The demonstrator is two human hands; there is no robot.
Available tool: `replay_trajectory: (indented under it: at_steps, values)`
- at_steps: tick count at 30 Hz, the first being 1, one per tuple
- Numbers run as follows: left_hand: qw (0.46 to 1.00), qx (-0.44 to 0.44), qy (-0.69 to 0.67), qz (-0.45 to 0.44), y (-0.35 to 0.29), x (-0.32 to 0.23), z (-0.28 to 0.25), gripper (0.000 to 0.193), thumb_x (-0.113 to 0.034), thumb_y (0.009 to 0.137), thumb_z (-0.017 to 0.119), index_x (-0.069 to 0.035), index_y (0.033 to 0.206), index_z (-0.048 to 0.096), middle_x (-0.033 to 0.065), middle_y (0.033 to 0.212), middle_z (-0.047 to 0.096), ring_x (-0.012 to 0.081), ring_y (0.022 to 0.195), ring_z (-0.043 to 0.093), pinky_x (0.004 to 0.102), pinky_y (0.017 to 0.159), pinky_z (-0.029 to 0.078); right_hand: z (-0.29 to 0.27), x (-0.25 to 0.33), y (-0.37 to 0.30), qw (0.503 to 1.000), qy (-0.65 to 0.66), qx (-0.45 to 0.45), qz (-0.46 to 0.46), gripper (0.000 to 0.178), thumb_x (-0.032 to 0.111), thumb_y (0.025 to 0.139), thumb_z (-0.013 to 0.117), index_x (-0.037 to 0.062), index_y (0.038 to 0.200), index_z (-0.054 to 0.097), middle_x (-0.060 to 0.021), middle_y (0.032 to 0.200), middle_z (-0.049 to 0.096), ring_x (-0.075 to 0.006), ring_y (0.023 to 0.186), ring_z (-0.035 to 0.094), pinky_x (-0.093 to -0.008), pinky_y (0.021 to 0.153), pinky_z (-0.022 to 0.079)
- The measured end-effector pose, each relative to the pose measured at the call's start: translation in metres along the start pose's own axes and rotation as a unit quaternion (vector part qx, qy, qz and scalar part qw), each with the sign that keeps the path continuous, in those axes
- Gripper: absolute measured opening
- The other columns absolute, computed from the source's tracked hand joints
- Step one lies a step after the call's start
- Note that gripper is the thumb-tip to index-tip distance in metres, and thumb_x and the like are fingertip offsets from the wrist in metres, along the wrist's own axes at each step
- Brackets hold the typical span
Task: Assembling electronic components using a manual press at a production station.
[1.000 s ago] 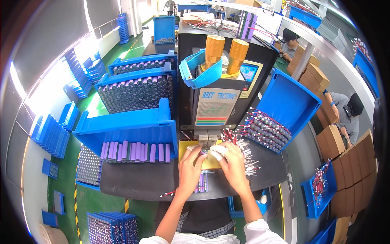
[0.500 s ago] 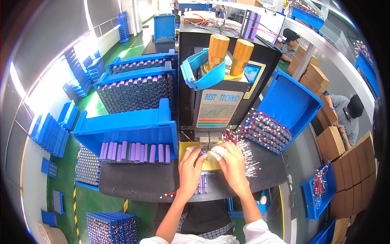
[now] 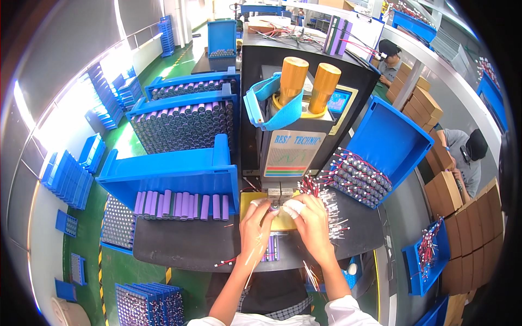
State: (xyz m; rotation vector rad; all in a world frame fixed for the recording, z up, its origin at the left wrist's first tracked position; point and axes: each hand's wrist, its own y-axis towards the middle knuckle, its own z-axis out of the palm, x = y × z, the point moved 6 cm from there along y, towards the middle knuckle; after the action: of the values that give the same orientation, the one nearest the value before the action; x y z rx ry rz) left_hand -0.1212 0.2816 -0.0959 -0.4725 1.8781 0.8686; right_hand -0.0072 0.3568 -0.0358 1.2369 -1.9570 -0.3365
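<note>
A spot welding machine [image 3: 272, 155] with two gold knobs and a blue strap stands before me. Under its metal electrodes [image 3: 279, 193], my left hand [image 3: 253, 224] grips a purple battery cell [image 3: 273, 207], its end toward the electrodes. Pressed in close from the other side is my right hand [image 3: 311, 221], with white coverings on its fingertips. Those fingers are closed by the cell's end; what they pinch is hidden. Both hands are over a yellow plate [image 3: 281, 223]. Bright spark streaks [image 3: 311, 278] cross near both forearms.
At left, purple cells [image 3: 182, 205] stand by a tilted blue bin [image 3: 168, 165], with full crates [image 3: 185, 127] behind. Wire leads [image 3: 333, 209] lie right of the plate, beside a blue bin [image 3: 394, 138] of wired cells [image 3: 359, 178]. Two people work beyond cardboard boxes [image 3: 473, 239].
Sparks now fly from the welding spot toward my forearms. My hands keep nearly the same place and grip. The whole view has shifted slightly.
</note>
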Motion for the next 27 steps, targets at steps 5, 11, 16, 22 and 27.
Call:
replay_trajectory:
  at_steps: [5,11,16,22,27]
  values:
    - [0.984,0.064,-0.136,-0.094,0.0,0.002,0.002,0.023,-0.002,0.084,0.069,0.007,0.102,0.059,0.0096,0.1,0.062,0.0168,0.089,0.066,0.0271,0.078,0.052,-0.014,0.014,-0.011,0.983,-0.106,-0.138,-0.053,0.013,0.01,0.078,0.07,0.0058,0.09,0.068,-0.009,0.088,0.063,-0.0251,0.084,0.059,-0.0425,0.092,0.036]
    - [0.986,0.11,-0.11,-0.059,-0.035,-0.021,0.0,0.026,-0.004,0.075,0.078,0.0,0.094,0.061,0.0055,0.095,0.06,0.0174,0.088,0.064,0.03,0.074,0.053,-0.021,-0.013,-0.02,0.992,0.027,-0.074,0.102,0.01,0.015,0.081,0.067,0.0064,0.085,0.07,-0.0066,0.079,0.063,-0.0242,0.076,0.059,-0.0368,0.085,0.038]
    - [0.994,0.026,0.041,0.1,-0.049,-0.045,-0.002,0.024,-0.008,0.073,0.08,0.0,0.087,0.063,0.0094,0.093,0.058,0.0254,0.082,0.063,0.0345,0.069,0.051,0.002,-0.036,-0.033,0.911,0.314,-0.016,0.267,0.014,0.009,0.088,0.061,0.0005,0.094,0.07,-0.0076,0.086,0.067,-0.0145,0.084,0.062,-0.0295,0.079,0.045]
    - [0.991,0.039,0.077,0.1,-0.052,-0.033,0.001,0.022,-0.009,0.075,0.077,-0.005,0.093,0.065,0.01,0.096,0.058,0.0272,0.08,0.062,0.0372,0.067,0.05,-0.005,-0.029,-0.029,0.913,0.325,0.008,0.248,0.016,0.007,0.09,0.06,-0.0033,0.099,0.069,-0.0047,0.088,0.068,-0.0112,0.085,0.061,-0.0265,0.076,0.048]
    - [0.961,-0.06,0.046,0.266,-0.067,-0.037,-0.005,0.034,-0.003,0.068,0.08,-0.004,0.098,0.064,0.0096,0.098,0.058,0.0245,0.082,0.063,0.0346,0.069,0.052,0.011,-0.02,-0.034,0.9,0.366,0.043,0.234,0.02,0.012,0.088,0.064,-0.0021,0.102,0.069,-0.0082,0.094,0.069,-0.0139,0.089,0.065,-0.0287,0.082,0.05]
